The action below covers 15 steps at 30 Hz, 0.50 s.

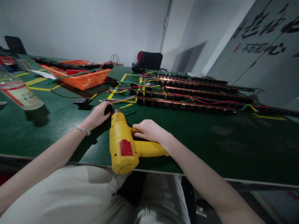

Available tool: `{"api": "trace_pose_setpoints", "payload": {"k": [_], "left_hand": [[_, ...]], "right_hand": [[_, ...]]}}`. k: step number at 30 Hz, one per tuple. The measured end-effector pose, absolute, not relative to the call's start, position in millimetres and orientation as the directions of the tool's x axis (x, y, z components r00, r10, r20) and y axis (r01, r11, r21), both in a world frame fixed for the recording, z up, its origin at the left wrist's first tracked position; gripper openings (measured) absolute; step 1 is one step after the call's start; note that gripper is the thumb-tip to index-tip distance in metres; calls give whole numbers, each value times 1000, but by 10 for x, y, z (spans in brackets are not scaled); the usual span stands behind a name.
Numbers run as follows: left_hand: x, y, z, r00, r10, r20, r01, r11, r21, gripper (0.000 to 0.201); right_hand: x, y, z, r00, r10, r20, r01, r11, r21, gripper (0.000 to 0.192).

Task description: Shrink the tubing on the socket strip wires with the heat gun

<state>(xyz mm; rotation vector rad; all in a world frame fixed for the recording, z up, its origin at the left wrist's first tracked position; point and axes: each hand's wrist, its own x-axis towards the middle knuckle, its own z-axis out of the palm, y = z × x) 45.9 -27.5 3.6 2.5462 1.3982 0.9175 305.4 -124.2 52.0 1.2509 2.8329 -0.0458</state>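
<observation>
My right hand is wrapped round the handle of a yellow heat gun with a red label, fingers at its trigger. The gun's metal nozzle points away from me, toward the coloured wires. Just left of the nozzle, my left hand has its fingers curled at a small black part, which is mostly hidden. Beyond the hand, a yellow-green wire with a ring terminal lies on the green table. The wires run to the nearest of several long black strips with copper bars.
An orange basket with a black strip across it stands at the back left. A clear bottle is at the far left. A black block with a wire lies beyond my left hand. A chair stands behind the table.
</observation>
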Motion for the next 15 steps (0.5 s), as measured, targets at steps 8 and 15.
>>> {"api": "trace_pose_setpoints", "payload": {"k": [8,15], "left_hand": [[437,-257,48,420,793,442,729,-585,356,34],[351,-223,31,410,792,453,733,-581,353,37]], "right_hand": [[3085,-1216,509,-679,733,-36,734,679,-16,22],[3157,-1147,508,-631,775,-44,776,631,-6,23]]}}
